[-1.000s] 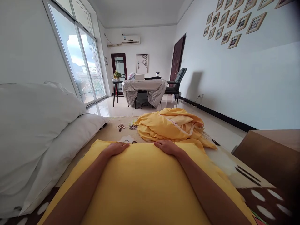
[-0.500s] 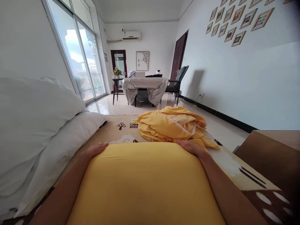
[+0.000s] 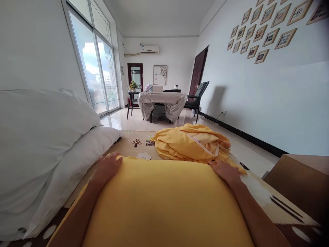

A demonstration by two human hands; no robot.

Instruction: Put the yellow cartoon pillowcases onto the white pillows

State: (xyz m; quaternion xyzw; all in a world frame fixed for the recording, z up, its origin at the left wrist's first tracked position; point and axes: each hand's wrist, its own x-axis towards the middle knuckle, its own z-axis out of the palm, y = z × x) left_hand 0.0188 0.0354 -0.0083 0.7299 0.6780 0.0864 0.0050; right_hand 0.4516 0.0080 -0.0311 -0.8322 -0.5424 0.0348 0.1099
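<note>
A plump yellow pillow fills the lower middle of the view, close to my body. At its far left corner is my left hand, fingers curled on the yellow cloth. My right hand grips the far right corner in much the same way, some fingertips hidden against the fabric. Just beyond the pillow, a crumpled heap of yellow bedding with a pale trim lies near my right hand. Two white pillows are stacked to the left of my left arm.
Underneath is a beige and brown patterned blanket with mushroom figures. A brown box-like piece stands at the right. Farther off are a plastic-covered table, a dark chair, a plant and a glass sliding door.
My hands have moved farther apart, the right one outward, and more of their backs shows. The pillow's far edge looks wider. The whole scene sits slightly lower and to the right.
</note>
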